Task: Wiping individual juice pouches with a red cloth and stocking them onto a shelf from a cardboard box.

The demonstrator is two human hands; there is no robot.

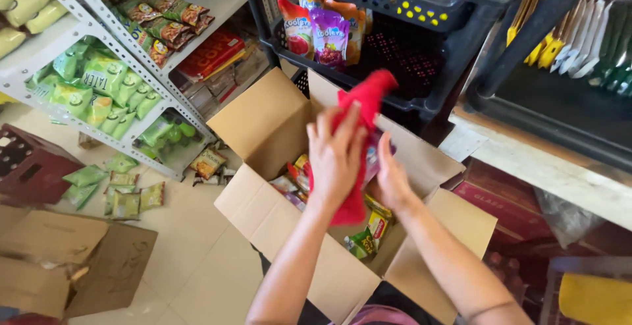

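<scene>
The left hand is pressing a crumpled red cloth with fingers spread, closed loosely on the fabric, above the open brown cardboard box on the floor. The right hand is supporting a small clear packet from behind the cloth, apparently so it can be wiped; its grip is partly hidden. Colourful snack packets are lying inside the box. Beyond its far flap, a black plastic basket rack is holding pouches.
</scene>
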